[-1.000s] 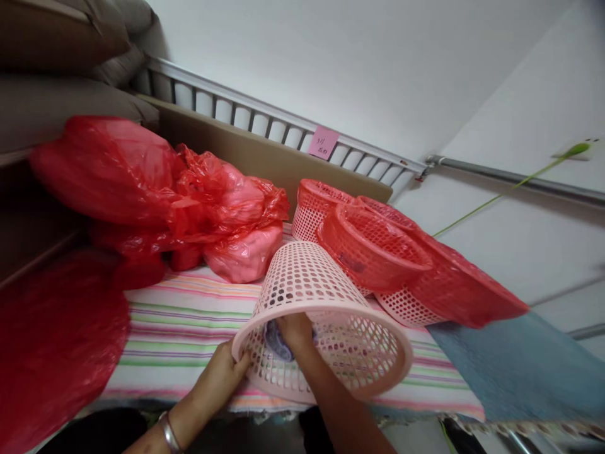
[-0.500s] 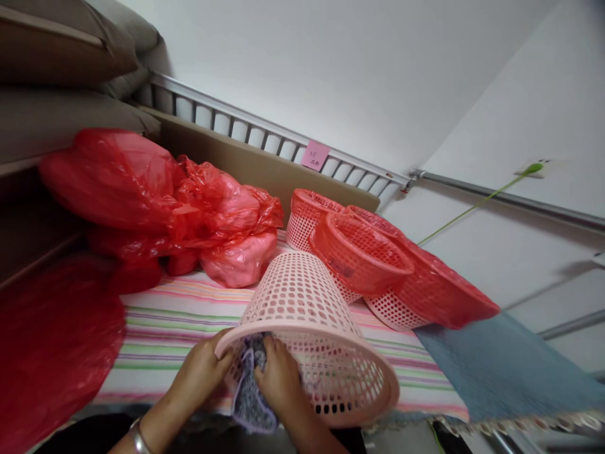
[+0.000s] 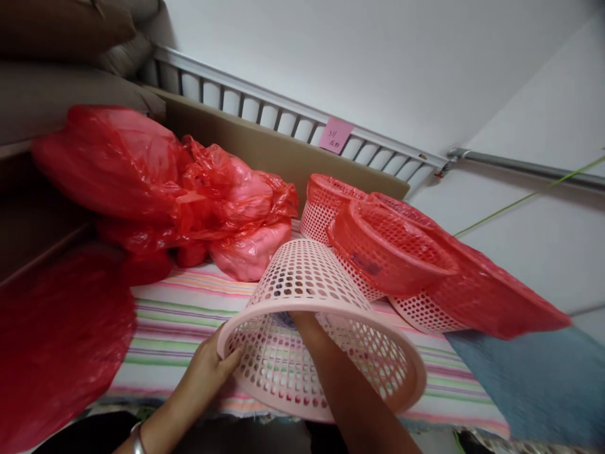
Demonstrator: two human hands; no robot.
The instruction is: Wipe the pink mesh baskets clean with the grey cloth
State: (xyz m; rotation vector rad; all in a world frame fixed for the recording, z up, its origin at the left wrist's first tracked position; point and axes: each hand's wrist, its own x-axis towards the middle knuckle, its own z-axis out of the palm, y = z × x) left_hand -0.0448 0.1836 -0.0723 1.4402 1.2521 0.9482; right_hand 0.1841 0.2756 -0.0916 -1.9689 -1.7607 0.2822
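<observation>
A pink perforated plastic basket (image 3: 302,271) lies on its side with its open mouth facing me. My left hand (image 3: 210,359) grips the left part of its rim, thumb inside the mouth. My right hand (image 3: 302,320) reaches deep into the basket; its fingers are hidden behind the upper rim and wall. Beside that hand, a small bit of grey-purple cloth (image 3: 284,319) shows inside. Whether the fingers still hold the cloth is hidden.
Striped cloth (image 3: 174,315) covers the surface. Red plastic bags (image 3: 227,202) are heaped at left, with a red sheet (image 3: 61,353) nearer me. Baskets with red bag liners (image 3: 397,246) stand at right. Behind runs a railing (image 3: 269,116) with a pink note (image 3: 336,134).
My right hand has moved from the basket's mouth deep inside, and the grey cloth went in with it. My left hand stays on the rim. The view has shifted slightly.
</observation>
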